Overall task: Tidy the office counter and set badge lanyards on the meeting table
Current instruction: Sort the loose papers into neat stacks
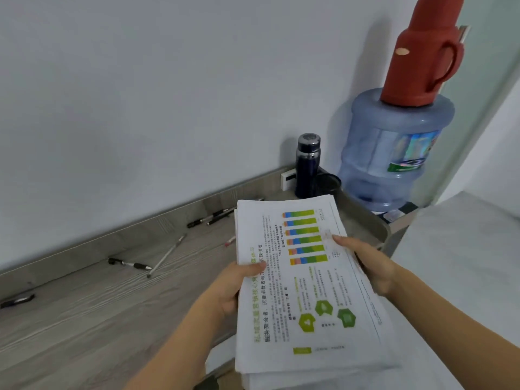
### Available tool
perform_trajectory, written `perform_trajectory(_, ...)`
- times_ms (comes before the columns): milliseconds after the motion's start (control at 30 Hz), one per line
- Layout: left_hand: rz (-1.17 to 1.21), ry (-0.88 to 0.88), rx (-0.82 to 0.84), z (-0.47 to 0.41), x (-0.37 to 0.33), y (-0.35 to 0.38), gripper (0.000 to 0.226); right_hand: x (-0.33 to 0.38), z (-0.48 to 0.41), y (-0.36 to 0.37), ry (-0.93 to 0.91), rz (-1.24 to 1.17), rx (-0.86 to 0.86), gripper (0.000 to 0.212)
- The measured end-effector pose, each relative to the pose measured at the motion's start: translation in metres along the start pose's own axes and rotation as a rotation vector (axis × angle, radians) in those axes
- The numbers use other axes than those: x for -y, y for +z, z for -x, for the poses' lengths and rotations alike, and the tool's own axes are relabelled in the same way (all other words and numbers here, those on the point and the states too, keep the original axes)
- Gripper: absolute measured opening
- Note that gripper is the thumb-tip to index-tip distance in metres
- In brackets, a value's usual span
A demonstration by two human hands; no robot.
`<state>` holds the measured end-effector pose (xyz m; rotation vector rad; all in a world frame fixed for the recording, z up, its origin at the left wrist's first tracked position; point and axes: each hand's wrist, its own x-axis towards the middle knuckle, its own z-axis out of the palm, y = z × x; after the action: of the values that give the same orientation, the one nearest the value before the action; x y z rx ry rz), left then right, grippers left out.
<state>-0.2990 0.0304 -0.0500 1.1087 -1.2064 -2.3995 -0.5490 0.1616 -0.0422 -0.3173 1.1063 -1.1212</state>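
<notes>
Paper stack (309,291) (long axis pointing away) gripped between left fingers (250,269) and right fingers (349,242).

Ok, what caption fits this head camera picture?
Left hand and right hand hold a stack of printed pages at a wooden counter scattered with pens.

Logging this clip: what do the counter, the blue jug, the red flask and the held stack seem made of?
The counter looks like grey wood-grain laminate, matt, with streaked grain. The blue jug is translucent plastic, likely; light passes through. The red flask seems matt moulded plastic. The stack, gripped by the left hand and right hand, is printed white paper, edges fanned.
</notes>
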Motion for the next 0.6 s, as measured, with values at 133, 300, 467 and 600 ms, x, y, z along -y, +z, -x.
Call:
perform_trajectory(133, -0.026, -0.102, -0.012, 0.013, 0.030, -0.013, 0.032, -0.071, 0.016, 0.004, 0.116, 0.012, -0.052, 0.048)
perform_trajectory(300, -0.134, -0.214, 0.033, 0.021, 0.084, -0.004, 0.031, -0.143, 0.049, -0.009, 0.044, 0.110, -0.257, 0.045)
perform_trajectory(467, -0.176, -0.345, 0.155, 0.026, 0.140, 0.003, 0.028, -0.188, 0.090, -0.040, -0.079, -0.030, -0.497, 0.038)
perform_trajectory(600, -0.417, -0.399, 0.167, 0.028, 0.166, 0.003, 0.022, -0.211, 0.096, -0.052, -0.153, -0.188, -0.677, 0.035)
